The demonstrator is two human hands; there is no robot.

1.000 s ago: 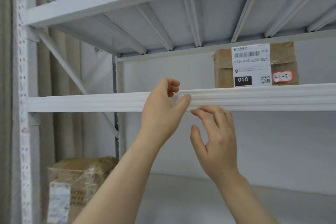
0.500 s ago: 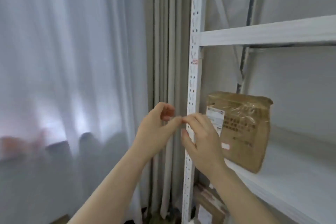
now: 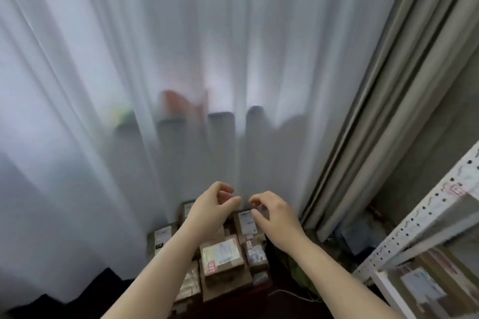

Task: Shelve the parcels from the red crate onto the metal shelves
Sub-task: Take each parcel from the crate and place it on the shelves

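Sheer white curtain [image 3: 181,59] is filling most of the frame. Metal shelves [image 3: 414,226] are showing lower right. Parcels [image 3: 223,259] are lying heaped bottom centre (white labels, print too blurred to read). Left hand [image 3: 210,212] and right hand [image 3: 276,217] are hovering over them, slightly apart, loosely curled, empty.

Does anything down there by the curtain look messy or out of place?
Only the parcels: they lie in a loose heap at the foot of the white curtain, tilted at different angles, not in neat rows. No tear or spill shows, though the picture is blurry.
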